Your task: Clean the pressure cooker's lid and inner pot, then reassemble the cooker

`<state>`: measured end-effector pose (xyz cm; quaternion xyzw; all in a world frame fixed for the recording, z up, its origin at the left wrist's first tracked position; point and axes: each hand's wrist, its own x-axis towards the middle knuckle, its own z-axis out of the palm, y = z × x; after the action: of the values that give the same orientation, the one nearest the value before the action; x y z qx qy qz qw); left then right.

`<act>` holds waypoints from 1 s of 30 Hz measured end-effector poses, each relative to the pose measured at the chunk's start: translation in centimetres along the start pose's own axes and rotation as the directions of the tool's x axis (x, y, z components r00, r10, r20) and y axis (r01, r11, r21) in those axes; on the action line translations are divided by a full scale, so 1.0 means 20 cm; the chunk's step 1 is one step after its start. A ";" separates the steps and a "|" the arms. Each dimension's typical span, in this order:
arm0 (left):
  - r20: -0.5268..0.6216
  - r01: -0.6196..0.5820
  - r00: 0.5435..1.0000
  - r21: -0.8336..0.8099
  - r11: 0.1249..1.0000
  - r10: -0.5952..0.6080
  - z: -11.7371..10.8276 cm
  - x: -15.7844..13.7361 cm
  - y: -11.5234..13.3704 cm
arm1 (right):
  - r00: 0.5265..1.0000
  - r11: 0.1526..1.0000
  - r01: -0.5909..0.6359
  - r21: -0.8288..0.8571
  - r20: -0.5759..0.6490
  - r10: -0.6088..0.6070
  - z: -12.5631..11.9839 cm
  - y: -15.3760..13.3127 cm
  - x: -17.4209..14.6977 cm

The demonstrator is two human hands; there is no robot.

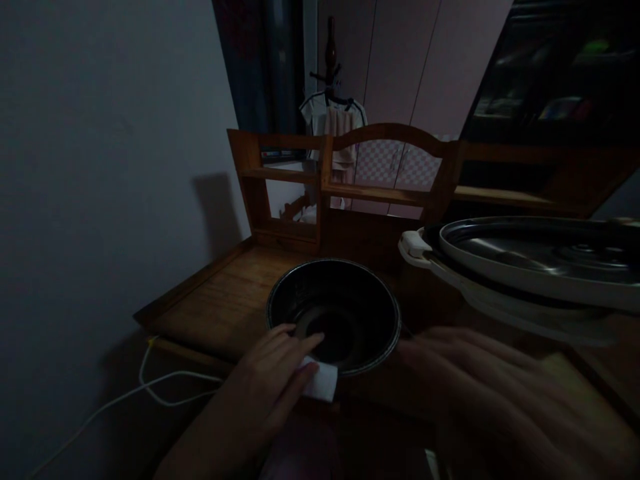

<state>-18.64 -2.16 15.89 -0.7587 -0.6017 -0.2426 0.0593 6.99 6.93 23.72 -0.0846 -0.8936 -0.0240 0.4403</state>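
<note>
A round black pot [367, 293] with a speckled rim stands on the wooden desk, its dark inside facing up. My left hand [275, 370] is at the near left of its rim, with the fingers over the edge. Between thumb and fingers it pinches a small white folded piece [323, 382], which looks like tissue or cloth. To the right of the pot is my right hand [470, 373], blurred, its fingers stretched out and nothing visible in them. Whether its fingertips touch the rim, I cannot tell.
At the right sits a large white electric pan [480, 293] with a glass lid [540, 250] and a side handle [416, 247]. A wooden shelf [390, 195] runs along the back. A white cable [175, 377] hangs at the left, near the wall [110, 200]. The light is dim.
</note>
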 end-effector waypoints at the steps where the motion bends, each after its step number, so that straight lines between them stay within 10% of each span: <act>1: 0.079 -0.004 0.997 -0.027 1.000 0.006 -0.03 0.02 0.01 | 1.000 1.000 -0.009 0.006 0.008 0.009 0.05 0.06 0.00; 8: 0.374 0.037 0.926 -0.208 0.977 0.045 -0.11 0.14 0.04 | 0.925 0.957 -0.281 0.066 0.283 0.252 0.37 0.31 -0.15; 30: -0.110 -0.140 0.983 0.068 0.988 0.147 0.14 0.12 0.20 | 0.933 0.939 -0.305 0.158 0.249 0.261 0.44 0.28 -0.23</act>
<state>-13.66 -0.02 15.42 -0.7827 -0.5480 -0.2628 0.1340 3.90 12.92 14.51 -0.1716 -0.9139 0.1370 0.3415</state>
